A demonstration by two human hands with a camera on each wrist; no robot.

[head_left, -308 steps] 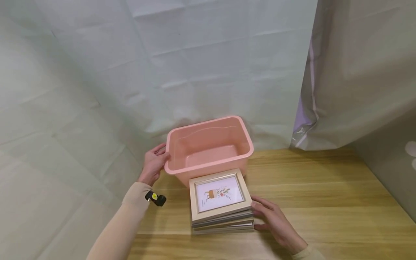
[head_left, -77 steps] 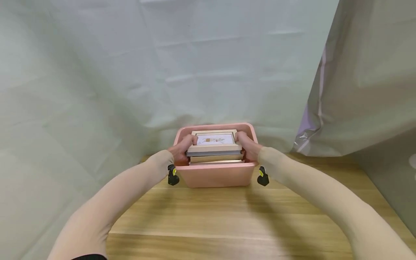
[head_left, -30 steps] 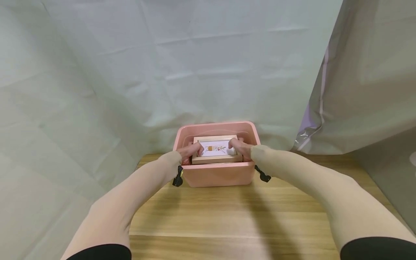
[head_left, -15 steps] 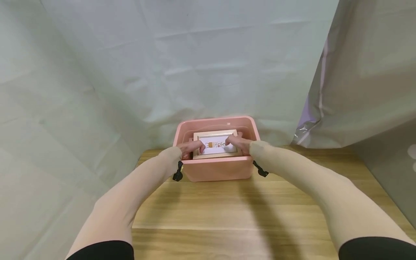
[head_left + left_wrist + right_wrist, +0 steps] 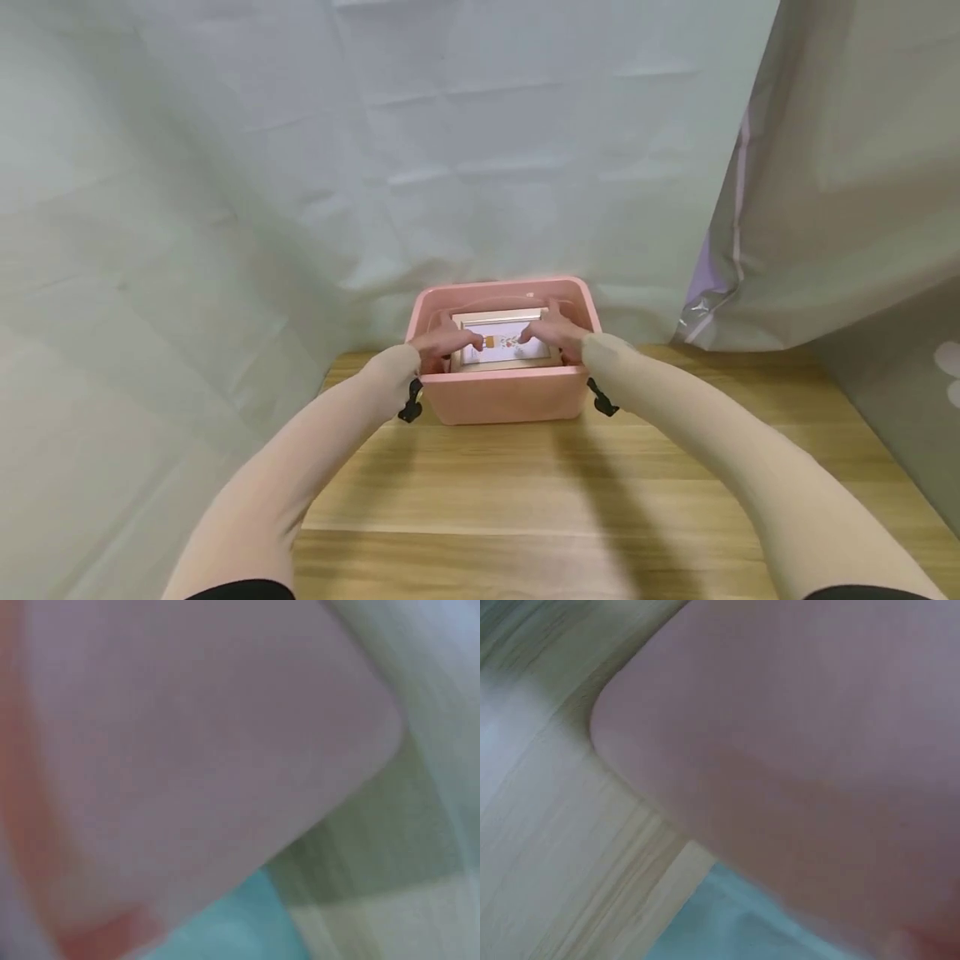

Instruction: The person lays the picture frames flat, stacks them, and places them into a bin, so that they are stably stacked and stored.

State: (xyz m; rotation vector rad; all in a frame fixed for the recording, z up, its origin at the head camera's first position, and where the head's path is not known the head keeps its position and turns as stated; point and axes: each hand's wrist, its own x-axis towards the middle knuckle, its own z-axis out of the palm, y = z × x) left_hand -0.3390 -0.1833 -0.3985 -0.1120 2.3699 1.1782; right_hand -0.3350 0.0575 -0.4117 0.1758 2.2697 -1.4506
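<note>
A picture frame (image 5: 504, 364) with a pale wooden border lies face up inside the pink bin (image 5: 502, 398). It shows an orange pot with flowers. The frames stacked beneath it are hidden by the bin's front wall. My left hand (image 5: 444, 340) reaches in at the frame's left side, fingers straight along it and thumb out over the picture. On the other side, my right hand (image 5: 557, 330) mirrors this, with fingers extended and thumb above the picture. Both wrist views show mostly the bin's outer wall, blurred; the fingers' contact is hidden there.
The bin stands on a wooden table (image 5: 480, 492), close to a pale hanging sheet (image 5: 495, 167) behind. More sheeting (image 5: 112, 333) hangs at the left. A grey-brown curtain (image 5: 840, 183) hangs at the right.
The frame stack, earlier in front of the bin, went into it between both hands and sank low. In the last second my thumbs have straightened further over the picture; the bin stays put.
</note>
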